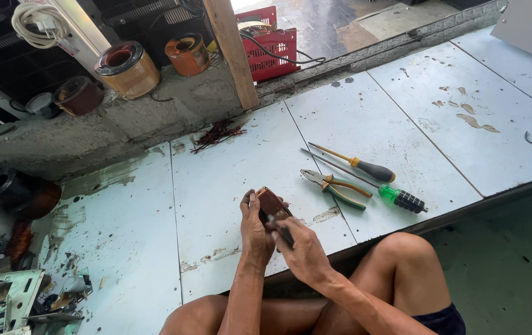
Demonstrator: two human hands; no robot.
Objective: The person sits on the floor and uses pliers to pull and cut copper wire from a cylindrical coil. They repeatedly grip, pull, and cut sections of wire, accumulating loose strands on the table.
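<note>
My left hand point(255, 231) covers the lower half of the small reddish-brown wound coil block point(272, 203). The thin dark tool point(284, 234) in my right hand point(304, 251) is mostly buried in my fist, its kind unclear.

No screens or signs are to be seen. One container is found at the far edge of the tabletop point(402, 111), behind a wooden post point(232, 53): a red plastic crate point(272, 46) with slotted, grid-like walls, out of which dark cables are trailed. A white tag or label point(67, 46), narrow and strip-shaped, is seen at the upper left beside a coil of white cord point(39, 22); its markings are too small to be made out.
</note>
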